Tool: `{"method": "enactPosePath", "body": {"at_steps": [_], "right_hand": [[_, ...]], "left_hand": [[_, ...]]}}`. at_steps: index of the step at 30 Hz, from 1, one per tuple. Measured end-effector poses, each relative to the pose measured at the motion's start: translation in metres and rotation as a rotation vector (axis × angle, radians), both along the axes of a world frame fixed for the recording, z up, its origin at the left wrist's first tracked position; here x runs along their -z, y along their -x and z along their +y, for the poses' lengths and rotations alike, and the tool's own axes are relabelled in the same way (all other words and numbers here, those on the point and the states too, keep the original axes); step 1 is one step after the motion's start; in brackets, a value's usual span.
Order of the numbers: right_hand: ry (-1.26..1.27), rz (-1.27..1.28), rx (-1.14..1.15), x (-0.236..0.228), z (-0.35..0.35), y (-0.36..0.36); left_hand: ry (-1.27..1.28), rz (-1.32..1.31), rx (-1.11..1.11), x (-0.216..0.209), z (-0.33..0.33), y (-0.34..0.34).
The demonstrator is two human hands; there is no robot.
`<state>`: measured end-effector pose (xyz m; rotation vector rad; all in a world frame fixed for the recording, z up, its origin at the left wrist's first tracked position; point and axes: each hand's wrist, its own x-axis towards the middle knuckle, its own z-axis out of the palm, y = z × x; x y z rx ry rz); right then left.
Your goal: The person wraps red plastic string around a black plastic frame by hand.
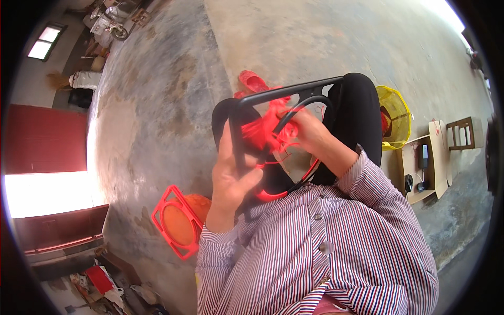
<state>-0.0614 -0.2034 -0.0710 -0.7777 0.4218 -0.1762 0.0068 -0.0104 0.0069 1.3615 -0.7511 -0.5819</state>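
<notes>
A black frame (294, 90) with rounded corners rests across my lap, and a black curved bar or ring (303, 105) shows inside it. My left hand (229, 178) is closed around the frame's left side. A bunch of red cord or netting (262, 131) hangs within the frame, smeared by motion. My right hand (310, 128) is closed on this red cord, its fingertips partly hidden and blurred. Beneath the hands, a red curved strip (272, 196) lies near my shirt; whether it belongs to the ring, I cannot tell.
A red plastic frame (176, 223) stands against an orange round thing on the floor at my left. To my right are a yellow basket (401, 118) with red stuff in it, an open cardboard box (440, 157) and a wooden stool (464, 133). A motorbike (107, 23) is far left.
</notes>
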Motion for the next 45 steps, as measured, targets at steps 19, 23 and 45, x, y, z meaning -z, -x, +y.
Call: {"method": "enactPosePath", "body": {"at_steps": [19, 23, 45], "right_hand": [[-0.269, -0.129, 0.252, -0.024, -0.033, 0.052], [0.260, -0.182, -0.202, -0.067, -0.007, 0.045], [-0.257, -0.018, -0.007, -0.030, 0.016, -0.002]], "left_hand": [[-0.198, 0.318, -0.106, 0.015, 0.022, -0.015], [-0.317, 0.147, -0.117, 0.001, 0.016, -0.008], [0.020, 0.041, 0.166, -0.001, 0.001, -0.003]]}}
